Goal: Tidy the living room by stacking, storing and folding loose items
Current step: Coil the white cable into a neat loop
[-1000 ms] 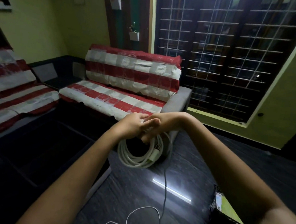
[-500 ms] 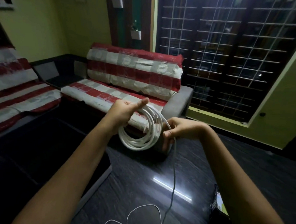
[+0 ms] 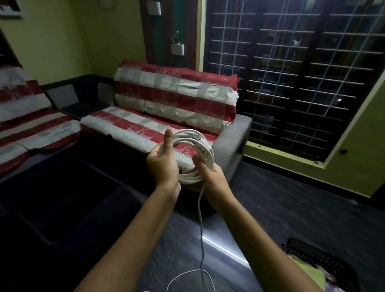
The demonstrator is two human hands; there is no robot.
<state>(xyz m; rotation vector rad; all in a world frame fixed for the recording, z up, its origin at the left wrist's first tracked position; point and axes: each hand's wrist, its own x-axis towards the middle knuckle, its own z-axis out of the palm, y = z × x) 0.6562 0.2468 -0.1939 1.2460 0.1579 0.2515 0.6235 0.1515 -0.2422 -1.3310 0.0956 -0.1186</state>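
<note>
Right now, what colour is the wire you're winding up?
White. The coiled cable shows best in the head view, held between both hands.

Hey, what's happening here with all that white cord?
A person is winding a long white cable into a coil, standing in front of a red-and-white striped sofa. The left hand holds the coil with its thumb raised, and the right hand grips the coil's lower right side. The job is not finished: a loose length of the cable hangs down from the coil and loops on the dark floor below. A dark basket sits on the floor to the right.
</note>
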